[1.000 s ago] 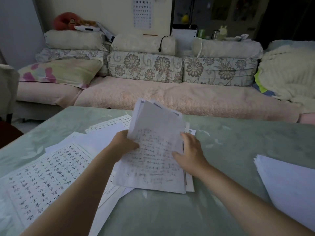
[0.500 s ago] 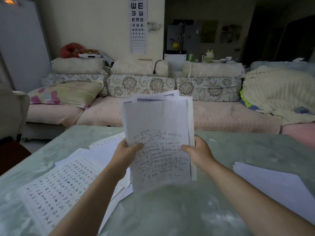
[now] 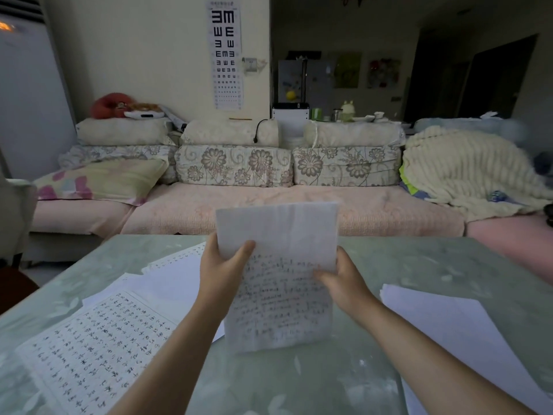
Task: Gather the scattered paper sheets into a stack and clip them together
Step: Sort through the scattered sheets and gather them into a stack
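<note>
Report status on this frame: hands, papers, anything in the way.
Left hand and right hand grip the stack by its sides, upright over the table. Loose sheets at left, white pile at right ungathered. No clip visible; nothing blocking.

The stack (image 3: 281, 295) at centre is white with dark handwriting. The sheet (image 3: 89, 348) at lower left is white, gridded with dark characters. The sheets (image 3: 449, 339) at lower right are plain white. The counter (image 3: 419, 265) is pale green with faint leaves. The sofa (image 3: 299, 214) seat is pink, its cushions (image 3: 233, 166) cream with brownish flowers, and the pillow (image 3: 98, 181) yellow with pink patches.
</note>
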`<move>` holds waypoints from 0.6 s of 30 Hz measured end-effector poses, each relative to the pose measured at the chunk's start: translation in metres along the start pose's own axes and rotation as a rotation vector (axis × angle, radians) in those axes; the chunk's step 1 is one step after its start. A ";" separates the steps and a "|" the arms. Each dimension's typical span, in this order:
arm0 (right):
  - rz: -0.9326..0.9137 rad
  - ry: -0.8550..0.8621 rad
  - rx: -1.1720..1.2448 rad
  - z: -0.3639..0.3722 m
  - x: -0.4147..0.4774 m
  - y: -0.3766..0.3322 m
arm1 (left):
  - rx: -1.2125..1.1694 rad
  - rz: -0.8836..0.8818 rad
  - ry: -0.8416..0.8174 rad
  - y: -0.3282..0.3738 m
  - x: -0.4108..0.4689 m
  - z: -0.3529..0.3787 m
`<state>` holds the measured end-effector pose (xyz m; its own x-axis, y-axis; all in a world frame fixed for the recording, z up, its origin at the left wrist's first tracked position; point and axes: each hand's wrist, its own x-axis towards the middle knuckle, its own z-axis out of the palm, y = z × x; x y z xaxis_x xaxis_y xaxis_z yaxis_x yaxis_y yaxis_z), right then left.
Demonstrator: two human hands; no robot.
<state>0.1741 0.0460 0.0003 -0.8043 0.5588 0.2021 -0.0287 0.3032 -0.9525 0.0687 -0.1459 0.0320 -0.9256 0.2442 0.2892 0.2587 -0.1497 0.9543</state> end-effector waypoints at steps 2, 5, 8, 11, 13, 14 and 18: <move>-0.006 0.005 0.017 0.003 0.000 0.000 | 0.013 0.032 0.031 -0.004 0.000 0.002; 0.004 0.016 0.031 0.006 -0.003 0.002 | 0.061 0.028 0.054 -0.011 0.000 0.000; 0.026 -0.046 -0.042 0.011 -0.009 0.010 | 0.141 -0.038 0.003 -0.021 -0.008 0.000; 0.048 -0.012 -0.113 0.010 -0.011 0.012 | 0.182 -0.106 -0.031 -0.027 -0.013 0.004; 0.066 0.004 -0.152 0.003 -0.011 0.008 | 0.187 -0.166 -0.063 -0.026 -0.012 0.007; 0.074 0.013 -0.175 -0.002 -0.011 0.006 | 0.178 -0.199 -0.091 -0.023 -0.012 0.009; 0.170 0.032 -0.218 -0.039 -0.016 0.003 | 0.249 -0.319 -0.249 -0.010 -0.018 0.031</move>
<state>0.2101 0.0679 0.0035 -0.7673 0.6390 0.0539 0.2362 0.3598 -0.9027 0.0910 -0.1194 0.0201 -0.8832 0.4672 -0.0412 0.0588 0.1974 0.9786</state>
